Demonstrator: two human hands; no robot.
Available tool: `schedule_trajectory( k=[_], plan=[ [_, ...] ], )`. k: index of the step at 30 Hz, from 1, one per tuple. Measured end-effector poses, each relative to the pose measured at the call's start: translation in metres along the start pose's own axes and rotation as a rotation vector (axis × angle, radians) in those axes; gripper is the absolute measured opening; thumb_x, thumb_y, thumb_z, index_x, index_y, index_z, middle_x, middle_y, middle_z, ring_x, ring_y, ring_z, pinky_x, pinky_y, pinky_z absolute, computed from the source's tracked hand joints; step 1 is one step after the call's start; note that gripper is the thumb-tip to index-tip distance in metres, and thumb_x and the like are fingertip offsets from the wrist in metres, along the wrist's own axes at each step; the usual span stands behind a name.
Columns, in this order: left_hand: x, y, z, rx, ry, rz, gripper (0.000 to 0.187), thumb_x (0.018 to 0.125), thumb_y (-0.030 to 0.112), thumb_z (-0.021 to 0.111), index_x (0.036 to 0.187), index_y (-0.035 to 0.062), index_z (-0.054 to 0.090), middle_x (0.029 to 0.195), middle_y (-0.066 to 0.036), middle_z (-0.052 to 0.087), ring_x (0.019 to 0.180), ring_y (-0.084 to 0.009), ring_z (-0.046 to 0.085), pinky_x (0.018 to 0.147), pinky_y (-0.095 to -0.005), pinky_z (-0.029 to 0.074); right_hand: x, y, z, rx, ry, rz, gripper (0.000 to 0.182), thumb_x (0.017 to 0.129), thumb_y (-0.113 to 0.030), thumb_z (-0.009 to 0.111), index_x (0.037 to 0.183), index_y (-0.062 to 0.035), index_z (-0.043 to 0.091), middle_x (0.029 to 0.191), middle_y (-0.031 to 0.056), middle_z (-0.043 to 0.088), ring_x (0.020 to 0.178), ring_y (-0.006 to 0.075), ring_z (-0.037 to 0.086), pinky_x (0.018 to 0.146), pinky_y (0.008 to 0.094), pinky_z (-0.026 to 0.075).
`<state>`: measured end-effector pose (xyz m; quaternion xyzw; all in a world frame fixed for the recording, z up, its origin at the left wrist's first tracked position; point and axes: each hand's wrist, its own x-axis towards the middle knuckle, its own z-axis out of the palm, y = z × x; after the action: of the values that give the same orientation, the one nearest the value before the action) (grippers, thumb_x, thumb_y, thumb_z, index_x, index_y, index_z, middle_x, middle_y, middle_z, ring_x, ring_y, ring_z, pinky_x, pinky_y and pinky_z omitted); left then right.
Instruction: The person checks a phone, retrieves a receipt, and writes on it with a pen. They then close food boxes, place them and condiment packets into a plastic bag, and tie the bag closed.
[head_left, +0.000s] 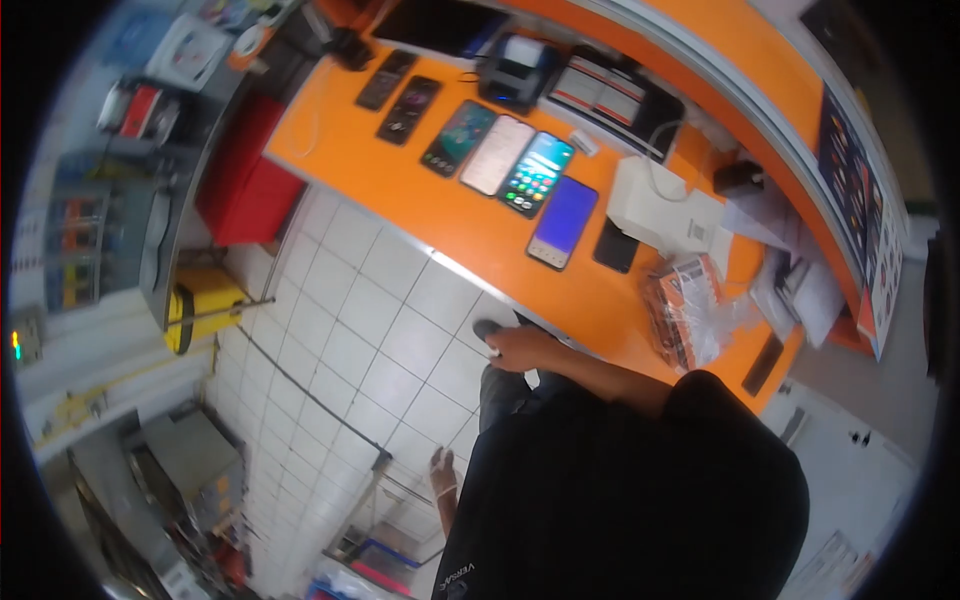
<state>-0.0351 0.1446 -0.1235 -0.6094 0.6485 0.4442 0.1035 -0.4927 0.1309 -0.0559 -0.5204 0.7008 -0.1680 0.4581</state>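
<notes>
My right hand point(520, 349) is low in front of the orange counter's edge, its fingers curled in; a small pale spot shows at the fingertips, too small to name. My left hand point(442, 471) hangs over the tiled floor, fingers loosely apart, with a thin white band or strand across it. Neither hand touches the counter point(400, 205). On the counter lie several phones in a row, among them one with a lit icon screen point(537, 172), one with a blue screen point(563, 222), a pale one point(498, 154) and a small dark one point(615, 246).
A card terminal point(517, 72), a white device point(665, 205) and a plastic-wrapped orange package point(690, 310) stand on the counter. A red box point(245, 175) and a yellow bin point(203, 305) are at the left. A dark cable point(310, 390) crosses the tiles.
</notes>
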Motion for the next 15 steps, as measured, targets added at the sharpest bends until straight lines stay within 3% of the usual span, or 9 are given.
schedule_trajectory(
  k=[2, 5, 6, 7, 9, 10, 13, 14, 15],
  plan=[
    [-0.008, 0.001, 0.01, -0.128, 0.058, -0.051, 0.054, 0.095, 0.035, 0.063, 0.135, -0.0012, 0.058, 0.135, -0.021, 0.059, 0.129, -0.0307, 0.054, 0.108, -0.038, 0.041, 0.004, 0.004, 0.028, -0.187, -0.161, -0.033, 0.028, 0.092, -0.033, 0.061, 0.099, -0.0059, 0.06, 0.092, 0.0183, 0.068, 0.095, 0.0366, 0.066, 0.08, 0.0483, 0.051],
    [-0.039, 0.007, 0.023, -0.297, 0.139, -0.163, 0.055, 0.093, 0.035, 0.064, 0.134, -0.0009, 0.059, 0.134, -0.019, 0.061, 0.127, -0.0291, 0.056, 0.108, -0.0367, 0.041, 0.02, 0.031, 0.071, 0.008, -0.118, -0.154, 0.027, 0.091, -0.031, 0.061, 0.094, -0.0039, 0.06, 0.09, 0.0209, 0.067, 0.091, 0.0393, 0.065, 0.078, 0.05, 0.05],
    [-0.054, 0.016, 0.024, -0.37, 0.176, -0.227, 0.055, 0.093, 0.035, 0.064, 0.134, -0.001, 0.059, 0.134, -0.019, 0.062, 0.127, -0.029, 0.057, 0.108, -0.0366, 0.041, 0.031, 0.046, 0.079, -0.054, -0.151, -0.31, 0.028, 0.092, -0.03, 0.06, 0.09, -0.0019, 0.06, 0.09, 0.0229, 0.066, 0.089, 0.0404, 0.065, 0.076, 0.0509, 0.049],
    [-0.067, 0.015, 0.029, -0.354, 0.234, -0.272, 0.055, 0.092, 0.035, 0.065, 0.133, -0.0016, 0.06, 0.132, -0.019, 0.064, 0.125, -0.0283, 0.058, 0.108, -0.036, 0.042, 0.038, 0.078, 0.097, 0.017, -0.048, -0.362, 0.028, 0.092, -0.029, 0.059, 0.086, -0.0008, 0.059, 0.087, 0.0238, 0.065, 0.085, 0.0408, 0.065, 0.074, 0.0493, 0.05],
    [-0.093, -0.026, 0.052, -0.483, 0.329, -0.265, 0.056, 0.093, 0.037, 0.065, 0.132, -0.0023, 0.06, 0.132, -0.021, 0.063, 0.126, -0.0291, 0.059, 0.108, -0.037, 0.042, 0.059, 0.126, 0.116, -0.027, -0.087, -0.155, 0.029, 0.092, -0.025, 0.057, 0.106, 0.0002, 0.063, 0.088, 0.0245, 0.066, 0.083, 0.038, 0.066, 0.072, 0.0467, 0.051],
    [-0.103, -0.056, 0.069, -0.512, 0.395, -0.231, 0.056, 0.093, 0.038, 0.064, 0.131, -0.0027, 0.061, 0.132, -0.021, 0.063, 0.126, -0.0302, 0.059, 0.108, -0.0377, 0.043, 0.049, 0.13, 0.109, -0.042, -0.068, -0.009, 0.053, 0.092, -0.026, 0.055, 0.142, -0.0067, 0.048, 0.095, 0.0257, 0.068, 0.089, 0.037, 0.068, 0.073, 0.0462, 0.052],
    [-0.176, -0.119, 0.101, -0.501, 0.615, -0.262, 0.056, 0.093, 0.042, 0.064, 0.129, -0.0009, 0.062, 0.132, -0.021, 0.063, 0.126, -0.033, 0.058, 0.109, -0.0387, 0.043, 0.062, 0.176, 0.142, -0.643, -0.146, -0.138, 0.078, 0.088, -0.042, 0.062, 0.153, -0.009, 0.034, 0.12, 0.0259, 0.065, 0.098, 0.0377, 0.069, 0.08, 0.0478, 0.055],
    [-0.155, -0.113, 0.112, -0.547, 0.614, -0.296, 0.057, 0.094, 0.044, 0.063, 0.13, -0.0003, 0.062, 0.133, -0.02, 0.063, 0.127, -0.0326, 0.058, 0.109, -0.0384, 0.043, 0.082, 0.227, 0.137, -0.785, -0.206, -0.202, 0.071, 0.086, -0.036, 0.063, 0.146, -0.0059, 0.042, 0.12, 0.0255, 0.065, 0.101, 0.0385, 0.068, 0.085, 0.048, 0.053],
    [-0.169, -0.134, 0.141, -0.811, 0.659, -0.462, 0.059, 0.094, 0.046, 0.062, 0.13, -0.0003, 0.062, 0.134, -0.02, 0.062, 0.128, -0.0333, 0.056, 0.11, -0.0388, 0.042, 0.097, 0.27, 0.131, -0.926, -0.258, -0.278, 0.064, 0.084, -0.031, 0.065, 0.139, -0.0028, 0.05, 0.12, 0.0251, 0.065, 0.103, 0.0393, 0.066, 0.09, 0.0481, 0.052]
  ],
)
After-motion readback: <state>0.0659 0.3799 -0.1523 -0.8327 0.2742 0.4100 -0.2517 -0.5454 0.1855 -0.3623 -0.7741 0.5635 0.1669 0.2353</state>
